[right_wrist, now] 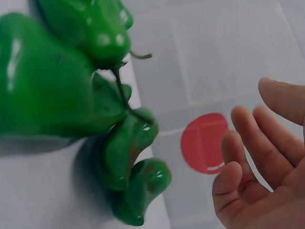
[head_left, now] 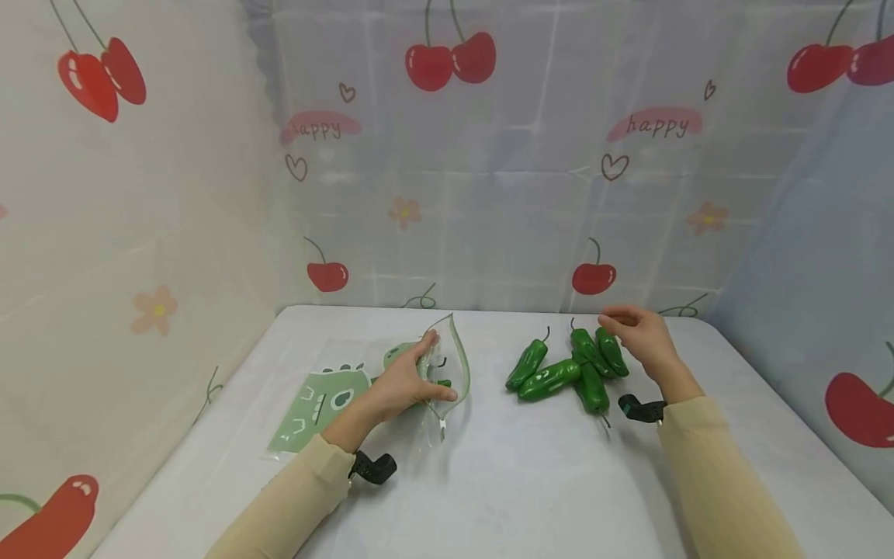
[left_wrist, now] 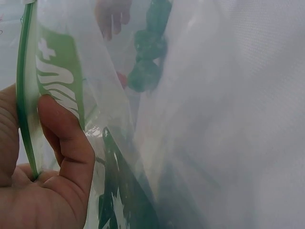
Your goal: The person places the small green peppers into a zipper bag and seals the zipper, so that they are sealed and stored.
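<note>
My left hand (head_left: 401,384) grips the mouth of a clear zip bag (head_left: 317,407) printed with a green cartoon face. Its thumb and fingers are spread at the opening, and the green-edged zip strip (left_wrist: 26,95) runs past them in the left wrist view. Dark green pepper shapes (left_wrist: 126,191) show through the plastic. To the right lie several glossy green peppers (head_left: 549,380) with thin stems, loosely clustered. My right hand (head_left: 642,341) hovers by the rightmost pepper (head_left: 611,353), holding nothing. In the right wrist view its fingers (right_wrist: 271,143) are loosely bent, apart from the peppers.
A white table (head_left: 517,481) carries everything. Behind it hangs a pale curtain (head_left: 489,194) with cherries, hearts and "happy" lettering. Similar sheets enclose the left (head_left: 140,233) and right (head_left: 824,279) sides.
</note>
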### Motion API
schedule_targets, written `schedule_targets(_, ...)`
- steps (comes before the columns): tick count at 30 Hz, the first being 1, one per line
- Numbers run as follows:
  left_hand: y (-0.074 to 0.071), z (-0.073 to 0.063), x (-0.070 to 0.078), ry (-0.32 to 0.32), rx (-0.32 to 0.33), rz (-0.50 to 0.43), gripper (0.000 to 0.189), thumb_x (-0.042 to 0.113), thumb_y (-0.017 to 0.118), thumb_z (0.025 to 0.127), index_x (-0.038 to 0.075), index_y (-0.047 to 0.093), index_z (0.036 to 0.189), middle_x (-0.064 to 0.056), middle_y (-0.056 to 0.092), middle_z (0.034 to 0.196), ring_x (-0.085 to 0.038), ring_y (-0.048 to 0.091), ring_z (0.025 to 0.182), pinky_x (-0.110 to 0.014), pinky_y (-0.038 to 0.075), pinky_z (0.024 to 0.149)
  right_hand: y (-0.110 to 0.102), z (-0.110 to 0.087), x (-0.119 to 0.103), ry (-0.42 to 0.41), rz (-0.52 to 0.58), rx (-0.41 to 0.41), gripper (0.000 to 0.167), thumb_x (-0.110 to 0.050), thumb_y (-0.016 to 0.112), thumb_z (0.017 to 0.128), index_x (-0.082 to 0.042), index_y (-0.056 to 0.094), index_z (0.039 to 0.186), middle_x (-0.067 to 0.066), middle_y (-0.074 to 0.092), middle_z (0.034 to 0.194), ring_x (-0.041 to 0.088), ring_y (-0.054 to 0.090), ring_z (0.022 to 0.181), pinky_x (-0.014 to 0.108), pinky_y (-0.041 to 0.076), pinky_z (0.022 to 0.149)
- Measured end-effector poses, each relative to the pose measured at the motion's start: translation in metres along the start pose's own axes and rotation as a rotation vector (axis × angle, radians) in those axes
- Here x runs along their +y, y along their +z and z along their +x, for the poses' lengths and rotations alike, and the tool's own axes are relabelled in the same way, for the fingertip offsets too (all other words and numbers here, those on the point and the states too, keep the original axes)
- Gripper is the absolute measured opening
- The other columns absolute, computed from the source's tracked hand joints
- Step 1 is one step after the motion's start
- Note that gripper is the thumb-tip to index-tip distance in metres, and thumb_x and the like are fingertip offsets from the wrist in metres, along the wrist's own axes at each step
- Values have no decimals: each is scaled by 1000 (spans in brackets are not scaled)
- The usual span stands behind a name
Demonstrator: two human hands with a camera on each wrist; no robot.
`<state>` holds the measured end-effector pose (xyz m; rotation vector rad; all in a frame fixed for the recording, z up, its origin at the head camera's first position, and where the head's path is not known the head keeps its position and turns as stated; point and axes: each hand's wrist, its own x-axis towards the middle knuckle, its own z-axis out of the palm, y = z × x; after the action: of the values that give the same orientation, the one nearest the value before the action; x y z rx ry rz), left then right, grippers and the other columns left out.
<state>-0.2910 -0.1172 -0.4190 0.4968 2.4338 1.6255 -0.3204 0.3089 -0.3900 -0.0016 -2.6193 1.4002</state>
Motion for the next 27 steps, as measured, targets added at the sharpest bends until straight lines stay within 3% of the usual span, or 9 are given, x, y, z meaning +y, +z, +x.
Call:
schedule_targets(8, -1, 0, 0, -1, -3, 1, 127, 27, 98, 69, 21, 18, 167, 6, 23, 172, -20, 10, 161, -51, 13, 129, 2, 12, 20, 109, 38, 67, 70, -46, 61, 102, 1, 45, 152, 29, 51, 146, 46, 42, 140, 67, 32, 116)
schedule_targets(16, 0, 1, 0, 0, -10, -15, 125, 23, 97, 70, 20, 18, 167, 6, 22, 172, -19, 9, 161, -50, 12, 129, 6, 14, 36, 209, 13, 65, 73, -46, 61, 102, 1, 41, 154, 28, 46, 150, 46, 41, 140, 64, 35, 116)
schedule_targets(27, 0, 1, 0, -9, -8, -18, 126, 25, 98, 69, 24, 18, 166, 7, 23, 171, -20, 9, 161, -51, 12, 129, 9, 13, 55, 227, -68, 29, 82, -51, 67, 97, 4, 42, 152, 31, 44, 151, 46, 44, 137, 58, 40, 113)
